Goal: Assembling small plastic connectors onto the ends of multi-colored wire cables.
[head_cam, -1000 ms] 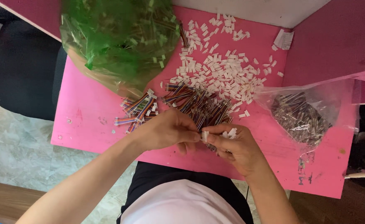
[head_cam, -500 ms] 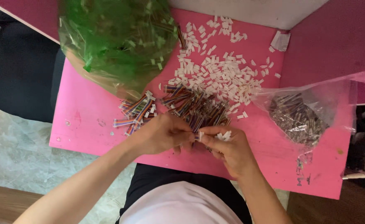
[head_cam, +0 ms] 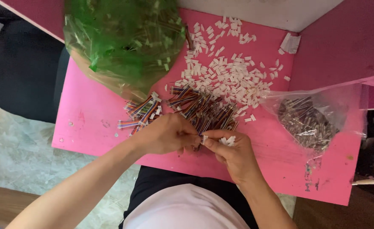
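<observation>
Your two hands meet at the near edge of the pink table [head_cam: 89, 127], fingertips touching.

Right hand [head_cam: 231, 154]: thumb and forefinger pinched shut on a small white connector [head_cam: 204, 139], with a few more white pieces [head_cam: 227, 140] cupped loosely against the fingers behind it.

Left hand [head_cam: 165, 135]: fingers curled in and closed toward that same connector. It looks like it's feeding a wire end, but the wire itself is hidden under the fingers, so I can't tell what it actually grips.

Key relation: the connector sits between the two hands, right at the left hand's fingertips. Its opening seems to face left, toward the left hand, though it's too small to be sure.

Just beyond the knuckles: pile of multicoloured ribbon wires [head_cam: 204, 111], long axes running roughly diagonal, away and left from you. Nearest to the left hand, almost touching it.

A smaller bunch of wires [head_cam: 138, 114] lies left of that pile.

Further out: scatter of loose white connectors [head_cam: 229, 76], nearer to your right.

Far left: green plastic bag [head_cam: 123, 40]. Right: clear bag of finished-looking dark pieces [head_cam: 310, 121], well apart from both hands.
</observation>
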